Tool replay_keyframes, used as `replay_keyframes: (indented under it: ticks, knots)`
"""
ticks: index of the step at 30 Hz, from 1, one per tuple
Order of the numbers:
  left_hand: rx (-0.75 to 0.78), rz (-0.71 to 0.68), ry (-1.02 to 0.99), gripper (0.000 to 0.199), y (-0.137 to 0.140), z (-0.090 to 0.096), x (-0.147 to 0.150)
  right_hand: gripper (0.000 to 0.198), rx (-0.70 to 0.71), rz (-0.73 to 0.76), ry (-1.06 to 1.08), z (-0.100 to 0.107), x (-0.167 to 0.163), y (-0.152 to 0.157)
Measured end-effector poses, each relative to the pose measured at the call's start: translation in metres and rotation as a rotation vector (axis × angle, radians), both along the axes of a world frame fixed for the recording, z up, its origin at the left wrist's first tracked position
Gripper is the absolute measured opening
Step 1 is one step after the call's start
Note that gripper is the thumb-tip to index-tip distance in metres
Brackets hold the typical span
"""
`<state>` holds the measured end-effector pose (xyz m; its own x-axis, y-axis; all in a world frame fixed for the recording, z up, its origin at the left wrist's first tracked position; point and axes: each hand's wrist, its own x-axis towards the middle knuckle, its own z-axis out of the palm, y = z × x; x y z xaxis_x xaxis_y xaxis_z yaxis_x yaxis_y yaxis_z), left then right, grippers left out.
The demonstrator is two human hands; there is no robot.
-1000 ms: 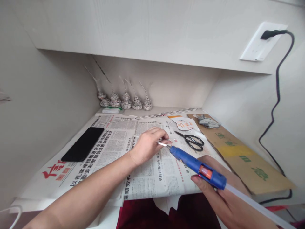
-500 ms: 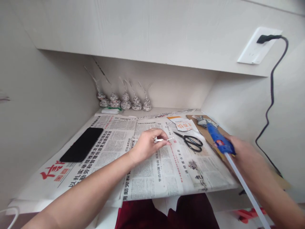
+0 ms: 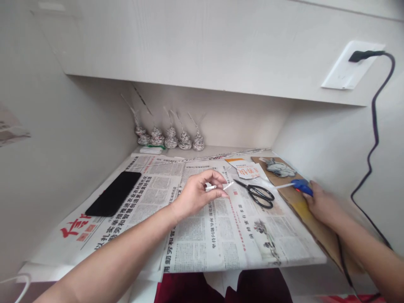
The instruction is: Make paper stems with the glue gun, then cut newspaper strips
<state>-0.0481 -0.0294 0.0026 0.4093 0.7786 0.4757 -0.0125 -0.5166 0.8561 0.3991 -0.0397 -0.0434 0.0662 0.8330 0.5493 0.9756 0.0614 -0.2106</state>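
Note:
My left hand (image 3: 205, 189) is over the middle of the newspaper, thumb and fingers pinched on a thin white rolled paper strip (image 3: 229, 185). At the right, my right hand (image 3: 325, 204) is closed on a blue glue gun (image 3: 302, 186) over a piece of cardboard (image 3: 303, 210). A pale glue stick (image 3: 284, 185) juts leftward from the gun. Between the hands lie black-handled scissors (image 3: 260, 194), blades toward my left hand. Part of my right hand's grip is hidden.
Several woven paper gourds (image 3: 171, 138) stand along the back wall. Long thin paper rods (image 3: 202, 158) lie before them. A black phone (image 3: 113, 193) rests at left. Crumpled paper (image 3: 279, 167) sits on the cardboard. A black cord (image 3: 375, 126) hangs from the socket at right.
My right hand has brought the glue gun down to the cardboard and turned it, so its glue stick now points left. My left hand keeps its pinch. The view has shifted slightly.

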Motion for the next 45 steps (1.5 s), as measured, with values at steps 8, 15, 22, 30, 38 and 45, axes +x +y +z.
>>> replay_keyframes:
  ticks: [8,15,22,30,38,45]
  knots:
    - [-0.04,0.05,0.01,0.044,0.0,0.001,0.0,0.026,-0.14,-0.261,-0.343,0.033,-0.051,0.017]
    - [-0.069,0.031,-0.004,0.058,0.001,-0.002,0.0,0.025,-0.249,0.549,0.601,0.057,-0.226,-0.021]
    - [-0.044,-0.035,0.015,0.055,0.0,-0.003,0.0,0.015,-0.26,0.747,1.057,0.047,-0.27,-0.028]
    - [0.163,-0.085,0.009,0.013,-0.001,0.003,-0.003,0.007,0.181,0.598,1.079,0.078,-0.267,-0.054]
    - [0.294,-0.134,0.101,0.024,-0.002,0.005,-0.005,0.01,0.364,0.564,0.757,0.095,-0.277,-0.071]
    - [0.291,-0.155,0.125,0.029,-0.004,0.007,-0.006,0.014,0.369,0.594,0.714,0.096,-0.278,-0.067]
